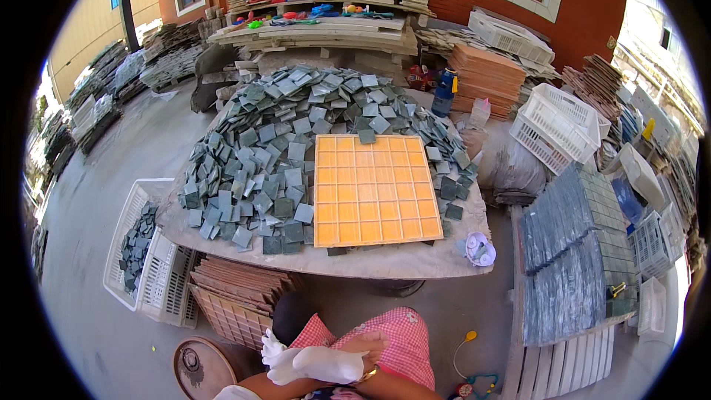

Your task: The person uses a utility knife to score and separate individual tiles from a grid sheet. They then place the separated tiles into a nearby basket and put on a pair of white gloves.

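Note:
My right hand (300, 361) wears a white glove, fingers spread and pointing left, and rests over my lap in pink checked cloth (404, 337). My bare left hand (368, 343) grips the glove's cuff at the right wrist. Both hands are low in the view, well short of the table (400, 261). On the table lies an orange grid tray (374, 189) with one grey tile (366, 135) at its far edge. A big heap of grey-green square tiles (296, 126) surrounds it on the left and behind.
A white crate (122, 241) with several tiles stands left of the table. Brown grid trays (237, 292) are stacked under its near edge. Assembled mosaic sheets (574, 252) lie on a pallet at the right, with white baskets (555, 122) beyond. A round rusty lid (196, 367) sits near my knee.

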The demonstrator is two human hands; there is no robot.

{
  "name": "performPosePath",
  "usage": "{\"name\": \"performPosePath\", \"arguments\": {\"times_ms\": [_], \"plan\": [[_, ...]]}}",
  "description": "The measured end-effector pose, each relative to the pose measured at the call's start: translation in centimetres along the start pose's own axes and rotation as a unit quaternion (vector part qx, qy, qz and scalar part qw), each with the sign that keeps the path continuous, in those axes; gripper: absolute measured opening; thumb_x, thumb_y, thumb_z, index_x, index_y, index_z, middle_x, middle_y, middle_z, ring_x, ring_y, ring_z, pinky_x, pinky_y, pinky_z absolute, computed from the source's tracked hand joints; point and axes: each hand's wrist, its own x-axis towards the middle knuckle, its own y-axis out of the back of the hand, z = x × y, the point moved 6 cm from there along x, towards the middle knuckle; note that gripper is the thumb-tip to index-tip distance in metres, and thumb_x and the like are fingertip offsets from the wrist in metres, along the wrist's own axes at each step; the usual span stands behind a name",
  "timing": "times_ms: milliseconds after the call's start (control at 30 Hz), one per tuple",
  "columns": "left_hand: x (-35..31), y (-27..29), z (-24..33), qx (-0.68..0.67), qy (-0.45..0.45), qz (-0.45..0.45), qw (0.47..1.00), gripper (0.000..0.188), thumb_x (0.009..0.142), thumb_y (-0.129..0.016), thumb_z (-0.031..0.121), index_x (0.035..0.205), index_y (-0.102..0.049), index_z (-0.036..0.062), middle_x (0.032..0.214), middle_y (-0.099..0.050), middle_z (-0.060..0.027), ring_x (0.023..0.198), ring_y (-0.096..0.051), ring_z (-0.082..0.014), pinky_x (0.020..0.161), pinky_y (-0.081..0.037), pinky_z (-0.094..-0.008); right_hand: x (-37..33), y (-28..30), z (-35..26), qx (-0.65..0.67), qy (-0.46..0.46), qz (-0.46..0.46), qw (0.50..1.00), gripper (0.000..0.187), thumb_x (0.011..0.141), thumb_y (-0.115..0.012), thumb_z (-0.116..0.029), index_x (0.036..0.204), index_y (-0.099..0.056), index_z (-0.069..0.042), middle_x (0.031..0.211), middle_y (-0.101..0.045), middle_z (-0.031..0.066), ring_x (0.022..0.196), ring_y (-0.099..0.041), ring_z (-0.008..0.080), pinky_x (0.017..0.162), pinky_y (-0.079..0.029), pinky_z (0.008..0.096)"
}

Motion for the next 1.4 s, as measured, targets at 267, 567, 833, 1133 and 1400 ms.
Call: {"name": "performPosePath", "arguments": {"times_ms": [267,567,833,1133,1400], "plan": [[1.0,5.6,-2.3,0.061,-0.249,0.177,0.950,0.020,0.095,-0.045,0.016,0.108,-0.055,0.0044,0.079,-0.058,-0.0027,0.064,-0.052,-0.0099,0.055,-0.042,-0.0242,-6.2,7.9,-2.0,-0.091,-0.064,0.421,0.900,0.064,0.083,-0.067,-0.019,0.137,-0.038,-0.001,0.134,-0.045,0.0209,0.124,-0.045,0.0343,0.105,-0.035,0.0485],[-11.6,-4.1,5.5,0.549,-0.265,0.198,0.768,0.023,0.084,-0.062,0.019,0.100,-0.059,0.0036,0.080,-0.063,-0.0109,0.074,-0.064,-0.0218,0.064,-0.050,-0.0337,-12.7,10.1,-9.7,-0.323,0.021,0.699,0.638,0.032,0.094,-0.046,-0.022,0.114,-0.057,0.000,0.095,-0.065,0.0142,0.085,-0.064,0.0241,0.079,-0.053,0.0369],[-21.5,3.6,5.4,0.625,-0.221,0.556,0.501,0.027,0.077,-0.072,0.022,0.085,-0.056,0.0026,0.074,-0.060,-0.0124,0.065,-0.061,-0.0304,0.059,-0.049,-0.0387,-14.7,9.0,-6.8,-0.412,-0.087,0.683,0.597,0.021,0.090,-0.055,-0.005,0.108,-0.061,0.003,0.094,-0.066,0.0114,0.082,-0.064,0.0179,0.076,-0.053,0.0310],[-19.5,4.6,5.8,0.354,-0.284,0.382,0.805,0.011,0.083,-0.066,0.002,0.091,-0.061,-0.0029,0.074,-0.063,-0.0032,0.066,-0.059,-0.0080,0.060,-0.047,-0.0223,-8.5,7.1,2.9,-0.559,-0.471,0.308,0.609,0.039,0.077,-0.072,-0.041,0.089,-0.064,-0.005,0.078,-0.063,0.0109,0.071,-0.062,0.0255,0.066,-0.048,0.0321],[-21.1,-1.9,8.2,0.561,-0.378,0.446,0.586,0.024,0.073,-0.068,0.002,0.095,-0.060,-0.0006,0.089,-0.061,-0.0159,0.083,-0.061,-0.0261,0.074,-0.049,-0.0335,-9.4,7.2,0.9,-0.701,-0.493,0.252,0.449,0.025,0.088,-0.055,-0.029,0.086,-0.063,-0.006,0.076,-0.062,0.0170,0.072,-0.061,0.0348,0.061,-0.047,0.0417]]}}
